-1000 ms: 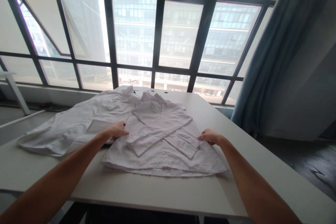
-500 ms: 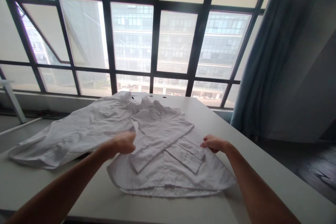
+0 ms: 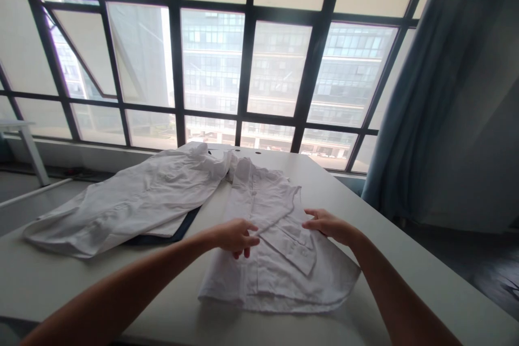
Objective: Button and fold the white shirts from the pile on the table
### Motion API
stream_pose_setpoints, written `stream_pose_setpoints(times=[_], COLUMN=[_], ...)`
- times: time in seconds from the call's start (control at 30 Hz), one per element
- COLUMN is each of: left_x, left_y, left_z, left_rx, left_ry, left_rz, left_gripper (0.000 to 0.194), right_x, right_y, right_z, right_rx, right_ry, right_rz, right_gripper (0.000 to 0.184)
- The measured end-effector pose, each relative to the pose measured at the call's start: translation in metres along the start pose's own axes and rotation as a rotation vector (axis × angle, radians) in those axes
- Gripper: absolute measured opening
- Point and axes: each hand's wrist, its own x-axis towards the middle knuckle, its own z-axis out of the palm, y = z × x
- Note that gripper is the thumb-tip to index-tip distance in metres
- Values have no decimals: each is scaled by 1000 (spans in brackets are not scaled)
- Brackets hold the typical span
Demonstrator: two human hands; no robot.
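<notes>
Near the front edge of the desk [image 3: 409,259], part-folded white button-up shirt [image 3: 279,284]; over it, left hand [image 3: 239,237] loosely spread, unclenched; at its right side, right hand [image 3: 332,226], thumb and forefinger parted; toward desk's left edge, another white garment [image 3: 150,186].

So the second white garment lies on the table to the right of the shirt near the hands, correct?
No, in the head view the second white garment lies to the left of the shirt, though it is on the table.
</notes>
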Motion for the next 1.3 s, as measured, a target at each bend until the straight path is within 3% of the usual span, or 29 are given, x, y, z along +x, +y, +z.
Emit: stream_pose_setpoints(times=[0.1, 0.2, 0.3, 0.43, 0.57, 0.7, 0.9, 1.0, 1.13, 1.3], left_x=[-6, -4, 4, 9, 10, 14, 34, 43, 46, 45], left_y=[-18, -44, -66, -78, -81, -75, -59, -63, -63, -51], left_z=[-13, -15, -6, 8, 14, 7, -20, -29, -26, -2], left_rx=[108, 265, 356, 384, 428, 518, 660, 626, 508, 376], left_ry=[75, 149, 138, 138, 187, 185, 70, 41, 139, 351], left_rz=[199, 388, 397, 313, 311, 353, 425, 481, 474, 389], left_gripper=[43, 41, 48, 48, 50, 44, 21, 5, 5, 14], right_x=[2, 5, 7, 11, 15, 18, 17, 14, 7, 1], right_y=[-8, -20, -34, -45, -41, -35, -28, -23, -23, -27], right_z=[11, 25, 41, 68, 93, 98, 79, 74, 75, 82], right_rx=[75, 120, 128, 90, 40, -63, -320, -374, -378, -392], right_ry=[-103, -183, -206, -235, -311, -386, -35, -41, -116, -149], right_rz=[-57, -111, -125, -127, -127, -137, -375, -426, -470, -519], right_gripper=[65, 63, 61, 51, 57, 58, 32, 29, 27, 22])
